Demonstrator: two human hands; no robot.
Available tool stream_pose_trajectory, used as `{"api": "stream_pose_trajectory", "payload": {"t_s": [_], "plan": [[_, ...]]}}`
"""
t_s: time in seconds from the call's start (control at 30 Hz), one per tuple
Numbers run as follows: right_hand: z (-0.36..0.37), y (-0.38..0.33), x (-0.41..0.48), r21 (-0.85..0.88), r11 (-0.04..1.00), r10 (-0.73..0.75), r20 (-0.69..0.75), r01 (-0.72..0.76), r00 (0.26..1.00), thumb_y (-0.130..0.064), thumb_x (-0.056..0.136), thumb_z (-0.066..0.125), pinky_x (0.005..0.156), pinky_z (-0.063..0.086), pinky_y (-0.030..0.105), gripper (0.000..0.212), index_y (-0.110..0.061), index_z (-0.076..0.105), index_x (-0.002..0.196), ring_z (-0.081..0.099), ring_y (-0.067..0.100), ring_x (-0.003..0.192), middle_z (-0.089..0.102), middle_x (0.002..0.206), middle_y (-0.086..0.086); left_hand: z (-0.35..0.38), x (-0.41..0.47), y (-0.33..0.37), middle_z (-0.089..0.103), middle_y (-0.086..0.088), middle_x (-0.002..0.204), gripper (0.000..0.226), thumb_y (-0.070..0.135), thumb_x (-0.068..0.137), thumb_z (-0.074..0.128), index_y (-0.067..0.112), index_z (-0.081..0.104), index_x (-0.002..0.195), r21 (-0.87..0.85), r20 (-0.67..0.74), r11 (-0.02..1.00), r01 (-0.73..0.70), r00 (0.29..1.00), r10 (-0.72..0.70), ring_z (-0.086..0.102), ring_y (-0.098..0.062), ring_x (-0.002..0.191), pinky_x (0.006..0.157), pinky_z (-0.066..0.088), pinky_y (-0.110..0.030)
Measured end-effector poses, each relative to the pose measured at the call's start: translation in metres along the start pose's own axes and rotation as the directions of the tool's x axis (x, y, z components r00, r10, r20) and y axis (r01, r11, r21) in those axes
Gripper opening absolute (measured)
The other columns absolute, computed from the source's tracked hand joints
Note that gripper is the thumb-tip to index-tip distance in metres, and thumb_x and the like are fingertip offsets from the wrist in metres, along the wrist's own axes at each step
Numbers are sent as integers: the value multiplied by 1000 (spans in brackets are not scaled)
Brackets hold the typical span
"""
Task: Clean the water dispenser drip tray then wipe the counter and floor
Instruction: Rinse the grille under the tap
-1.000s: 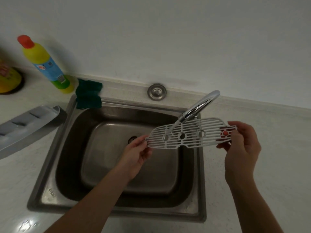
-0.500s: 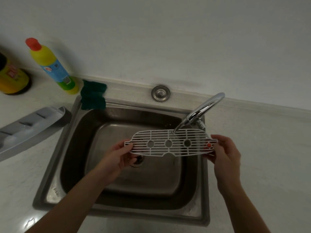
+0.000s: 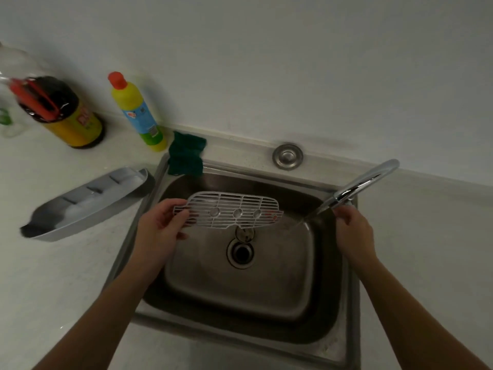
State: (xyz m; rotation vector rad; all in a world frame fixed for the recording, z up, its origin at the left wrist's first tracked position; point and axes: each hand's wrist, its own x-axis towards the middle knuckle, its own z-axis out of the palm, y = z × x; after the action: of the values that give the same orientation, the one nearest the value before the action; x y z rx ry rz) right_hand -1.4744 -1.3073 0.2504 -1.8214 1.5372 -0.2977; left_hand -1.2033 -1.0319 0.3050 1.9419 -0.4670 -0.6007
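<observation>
Gripping the white slotted grate (image 3: 232,213) by its left end with left hand (image 3: 160,225): thumb on top, fingers curled under. Holding it roughly level above the sink (image 3: 226,289) basin, toward the back, clear of the steel, with the drain (image 3: 240,252) showing just below it in view. Running water (image 3: 306,218) from the faucet (image 3: 368,180) spout, slanting down-left into the basin just right of the grate's red-marked end, apart from it. Got right hand (image 3: 352,233) up at the spout end, fingers bent; cannot tell whether clamped on anything there, too blurred. Lying on counter (image 3: 53,276) left of sink, at a slant: grey drip tray (image 3: 85,204). Draped over sink's back-left rim: green scouring pad (image 3: 186,156). Standing just beside that, near the wall: yellow bottle (image 3: 138,116) with red cap; further left, dark jar (image 3: 66,113) with yellow label. Set in the ledge behind the sink: round steel cap (image 3: 287,156).
</observation>
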Motion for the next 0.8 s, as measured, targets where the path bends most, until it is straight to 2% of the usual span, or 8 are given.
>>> {"api": "stream_pose_trajectory", "payload": {"t_s": [0.2,0.3,0.37,0.43,0.5,0.6,0.7,0.8], "plan": [[-16,-2,30,50,997,73,-149,-66,986,-16,96,57,98,47,45,27,-12,67,120,64,38,114,71,121,18,-13,-13,5,65,24,95,22,27,96,62,34,65,117,352,-12,916,-192,978,209,68,2,90,83,62,-36],[-11,-4,30,-30,998,55,-16,-55,998,-11,90,62,98,49,49,34,-4,61,123,61,44,115,65,120,25,-22,-25,12,67,21,94,23,32,95,60,39,62,117,402,14,887,-226,970,241,68,2,89,84,63,-41],[-6,-2,18,-107,993,50,70,-42,996,-10,87,66,106,44,52,51,-1,53,136,54,45,124,58,131,28,-27,-37,18,69,20,94,22,33,95,60,42,62,115,401,8,887,-229,969,247,70,-1,89,84,63,-44],[-1,2,-2,-163,987,23,134,0,991,-15,88,69,109,43,51,54,-3,51,138,52,44,127,54,138,27,-31,-51,23,69,21,94,20,32,95,61,42,63,113,384,-5,897,-219,971,240,71,-6,90,84,63,-47],[5,2,-29,-198,976,-36,244,86,969,-23,90,72,107,46,47,50,-10,54,135,56,39,123,54,136,21,-33,-67,26,70,19,96,20,25,97,63,39,64,113,359,-28,913,-195,975,219,72,-9,93,85,64,-48],[18,-4,-70,-173,937,-217,391,303,894,-27,87,76,105,46,42,60,-19,49,140,55,29,125,50,140,10,-33,-93,26,73,13,101,22,16,98,65,35,67,110,303,-78,943,-138,983,169,72,-10,95,83,65,-47],[28,-18,-99,-121,837,-441,428,534,789,-35,82,80,107,40,35,79,-20,43,150,49,26,134,48,147,6,-34,-117,25,75,3,104,19,11,99,64,25,69,111,213,-134,974,-84,984,114,74,-18,97,76,66,-42],[29,-35,-115,-56,764,-556,448,643,700,-43,75,85,103,36,27,97,-25,34,155,47,18,134,44,151,-2,-39,-141,25,78,-2,100,17,9,101,61,20,71,110,46,-186,999,-22,982,31,77,-20,93,66,64,-30]]}}
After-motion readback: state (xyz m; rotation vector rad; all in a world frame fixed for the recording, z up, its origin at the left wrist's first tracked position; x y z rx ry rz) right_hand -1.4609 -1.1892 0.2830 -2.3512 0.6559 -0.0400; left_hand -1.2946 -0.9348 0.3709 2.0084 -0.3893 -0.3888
